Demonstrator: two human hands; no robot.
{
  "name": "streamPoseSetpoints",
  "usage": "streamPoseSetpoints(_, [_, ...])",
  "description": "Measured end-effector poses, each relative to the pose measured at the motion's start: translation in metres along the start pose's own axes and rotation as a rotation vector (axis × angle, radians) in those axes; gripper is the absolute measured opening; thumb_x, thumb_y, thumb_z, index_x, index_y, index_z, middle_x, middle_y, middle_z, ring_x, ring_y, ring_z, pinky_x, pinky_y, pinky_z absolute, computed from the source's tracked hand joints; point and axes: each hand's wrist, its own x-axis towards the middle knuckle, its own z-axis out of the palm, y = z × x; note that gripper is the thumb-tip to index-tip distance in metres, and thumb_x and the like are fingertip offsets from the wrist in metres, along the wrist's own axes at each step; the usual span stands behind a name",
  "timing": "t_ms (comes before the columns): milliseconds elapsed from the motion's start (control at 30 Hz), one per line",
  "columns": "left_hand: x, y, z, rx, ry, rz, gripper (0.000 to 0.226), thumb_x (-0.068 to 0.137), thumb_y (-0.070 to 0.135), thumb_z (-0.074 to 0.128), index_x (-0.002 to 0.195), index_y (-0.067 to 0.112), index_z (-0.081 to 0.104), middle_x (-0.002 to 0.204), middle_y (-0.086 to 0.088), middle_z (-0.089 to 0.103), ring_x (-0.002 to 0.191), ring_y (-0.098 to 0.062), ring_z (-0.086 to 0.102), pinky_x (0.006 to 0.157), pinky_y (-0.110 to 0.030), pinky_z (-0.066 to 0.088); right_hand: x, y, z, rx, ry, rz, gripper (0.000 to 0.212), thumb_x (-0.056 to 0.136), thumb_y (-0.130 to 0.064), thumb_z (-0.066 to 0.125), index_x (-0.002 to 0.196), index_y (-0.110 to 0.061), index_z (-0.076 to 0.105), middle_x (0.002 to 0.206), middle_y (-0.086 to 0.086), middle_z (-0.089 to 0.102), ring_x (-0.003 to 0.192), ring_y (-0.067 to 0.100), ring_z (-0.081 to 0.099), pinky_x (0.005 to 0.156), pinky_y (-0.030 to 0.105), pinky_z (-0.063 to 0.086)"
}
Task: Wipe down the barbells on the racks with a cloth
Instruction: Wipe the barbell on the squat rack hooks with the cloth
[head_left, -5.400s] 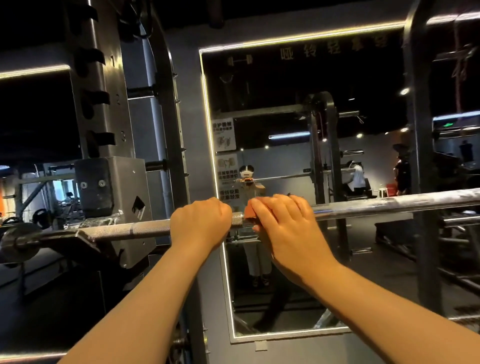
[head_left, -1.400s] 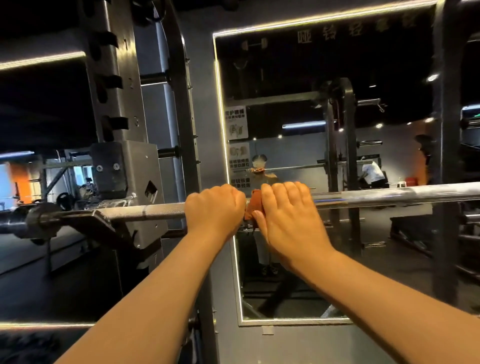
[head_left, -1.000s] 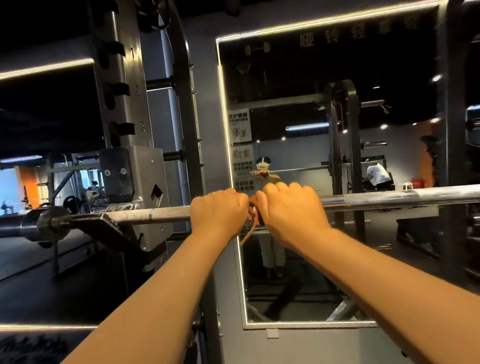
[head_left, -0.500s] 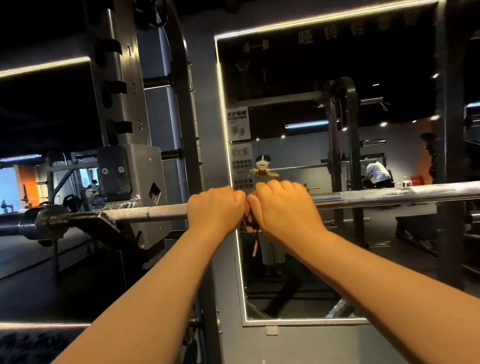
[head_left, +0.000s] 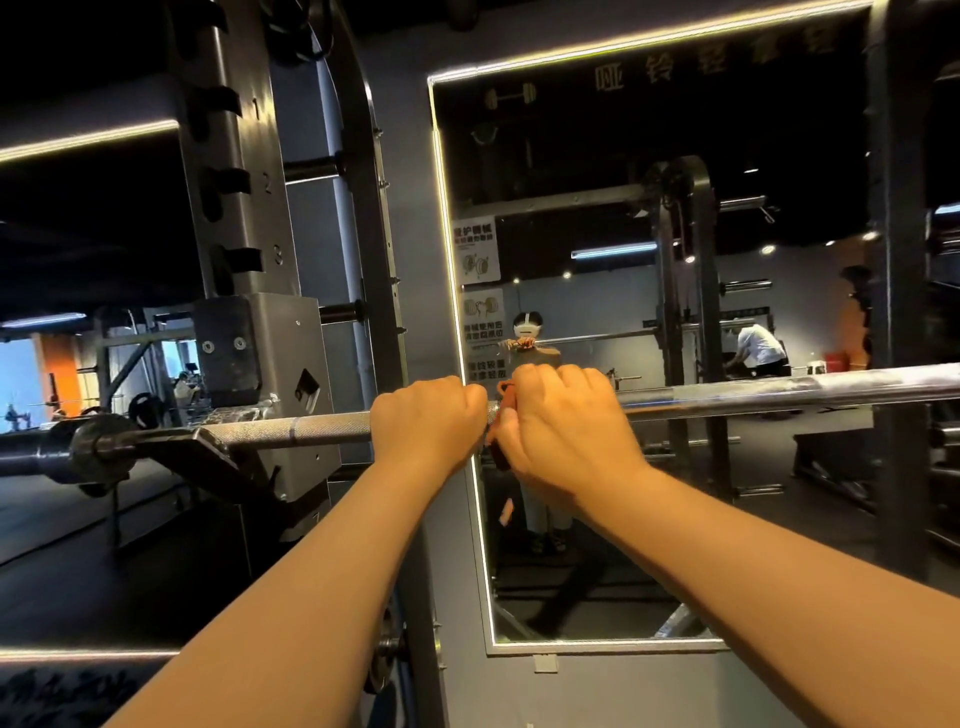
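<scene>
Barbell (head_left: 779, 391) lies bare rightward beyond right hand (head_left: 566, 426) holding cloth (head_left: 500, 453), left hand (head_left: 426, 421) adjacent.

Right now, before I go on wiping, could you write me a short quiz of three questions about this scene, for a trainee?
1. True or false: the left hand and the right hand are both curled over the bar.
2. The cloth is: A blue, B orange, C white.
3. Which hand holds the cloth against the bar?

Key: 1 true; 2 B; 3 the right hand.
</scene>
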Motion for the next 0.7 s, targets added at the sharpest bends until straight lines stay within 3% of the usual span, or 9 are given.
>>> streamPoseSetpoints(200, [0.006,-0.006,0.007,0.006,-0.042,-0.016,0.040,0.107,0.035,0.030,0.070,0.023,0.040,0.069,0.004,0.046,0.060,-0.011,0.041,0.072,-0.033,0.037,-0.004,0.025,-0.020,-0.003,-0.242,-0.141,0.049,0.105,-0.049,0.024,0.138,-0.021,0.049,0.129,0.001,0.060,0.119,0.023,0.056,0.104,0.040,0.041])
streamPoseSetpoints(267, [0.005,-0.006,0.008,0.018,-0.042,0.000,0.037,0.107,0.034,0.032,0.075,0.021,0.046,0.069,0.005,0.046,0.064,-0.014,0.047,0.077,-0.036,0.045,-0.006,0.041,-0.027,-0.009,-0.224,-0.101,0.043,0.107,-0.048,0.028,0.134,-0.023,0.051,0.121,-0.003,0.060,0.111,0.018,0.057,0.098,0.034,0.042])
streamPoseSetpoints(333, [0.004,-0.002,0.007,0.035,-0.024,0.007,0.028,0.106,0.030,0.037,0.083,0.018,0.047,0.075,0.002,0.047,0.072,-0.020,0.054,0.081,-0.040,0.051,-0.005,0.048,-0.029,-0.079,-0.175,-0.043,0.037,0.107,-0.047,0.034,0.122,-0.020,0.054,0.101,-0.005,0.054,0.092,0.017,0.055,0.081,0.032,0.039])
streamPoseSetpoints(400, [0.002,0.001,0.008,0.040,-0.018,0.021,0.022,0.105,0.027,0.044,0.085,0.017,0.044,0.079,0.000,0.045,0.073,-0.022,0.053,0.075,-0.039,0.049,0.002,0.040,-0.031,-0.141,-0.208,0.040,0.025,0.106,-0.038,0.041,0.113,-0.016,0.053,0.094,-0.002,0.047,0.089,0.023,0.058,0.075,0.036,0.035])
streamPoseSetpoints(467, [0.002,0.001,0.009,0.055,-0.032,0.015,0.020,0.104,0.025,0.044,0.086,0.016,0.044,0.075,0.001,0.041,0.071,-0.022,0.050,0.070,-0.037,0.043,0.009,0.018,-0.029,-0.202,-0.234,0.108,0.018,0.104,-0.030,0.045,0.110,-0.015,0.054,0.095,0.002,0.052,0.094,0.030,0.061,0.077,0.040,0.040])
streamPoseSetpoints(533, [0.003,-0.001,0.011,0.070,-0.015,0.036,0.023,0.105,0.024,0.040,0.085,0.016,0.049,0.070,0.003,0.036,0.071,-0.022,0.051,0.071,-0.038,0.044,0.008,0.003,-0.018,-0.205,-0.214,0.118,0.026,0.102,-0.038,0.042,0.107,-0.018,0.058,0.097,0.003,0.059,0.093,0.030,0.060,0.084,0.044,0.046])
streamPoseSetpoints(633, [0.004,-0.004,0.009,0.061,-0.019,0.035,0.031,0.106,0.025,0.034,0.078,0.019,0.046,0.069,0.005,0.036,0.072,-0.020,0.052,0.078,-0.038,0.047,-0.011,0.001,-0.001,-0.128,-0.133,0.013,0.046,0.101,-0.047,0.027,0.111,-0.017,0.060,0.101,0.006,0.063,0.097,0.029,0.060,0.092,0.048,0.045])
streamPoseSetpoints(700, [0.002,-0.003,0.007,0.037,-0.010,0.038,0.032,0.106,0.027,0.037,0.075,0.020,0.038,0.070,0.005,0.033,0.072,-0.019,0.049,0.075,-0.036,0.044,-0.010,0.018,-0.007,-0.031,-0.151,-0.041,0.047,0.103,-0.050,0.028,0.120,-0.018,0.059,0.110,0.004,0.062,0.104,0.026,0.059,0.098,0.044,0.044])
